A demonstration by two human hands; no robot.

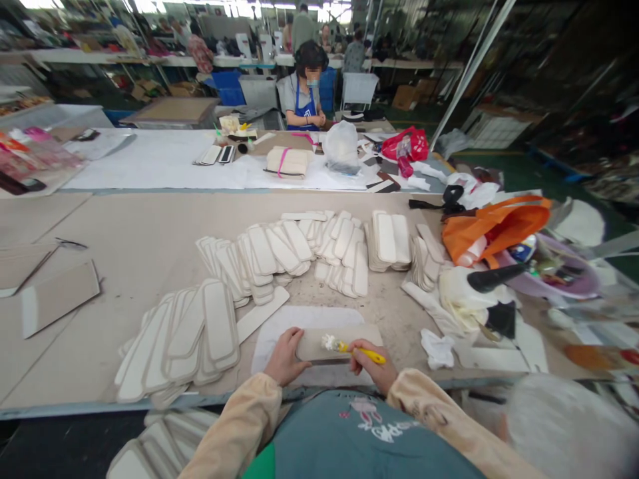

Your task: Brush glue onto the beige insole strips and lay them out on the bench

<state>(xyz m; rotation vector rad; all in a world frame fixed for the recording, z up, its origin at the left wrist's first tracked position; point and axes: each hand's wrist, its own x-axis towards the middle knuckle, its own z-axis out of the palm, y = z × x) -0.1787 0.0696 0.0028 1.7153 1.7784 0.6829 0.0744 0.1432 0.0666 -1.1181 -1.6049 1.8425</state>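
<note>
Left hand on beige panel, right hand gripping yellow brush, busy workshop

Head view: your table (130, 233) has a beige covering, with dark specks and smudges around the middle. Beyond it is a white-topped worktop (164, 166) carrying a wrapped bundle (287, 162) with a pink tie, a clear plastic bag (342, 146) and a red bag (405, 144). Behind that, a person in a blue apron (304, 110) sits; other people and long benches farther back, too blurry for detail. Overlapping piles of off-white pads (219, 322) lie left and beyond your work spot. On your right: orange bag (462, 236), purple basin (579, 293), crumpled white cloth (437, 349).

The beige panel (319, 336) lies right in front of you, on a white sheet (267, 326). Your left hand (288, 357) grips its left end, fingers at the far corner, thumb at the near edge. Your right hand (374, 367) is closed around the yellow handle of the brush (369, 354), white bristles pointing left over the panel; can't tell if they touch. Both forearms come in from the near edge in tan sleeves (249, 412).

Your green-blue apron (329, 439) shows a pale cartoon print and white lettering, not clearly readable. White mark on the blue apron, too small to read.
</note>
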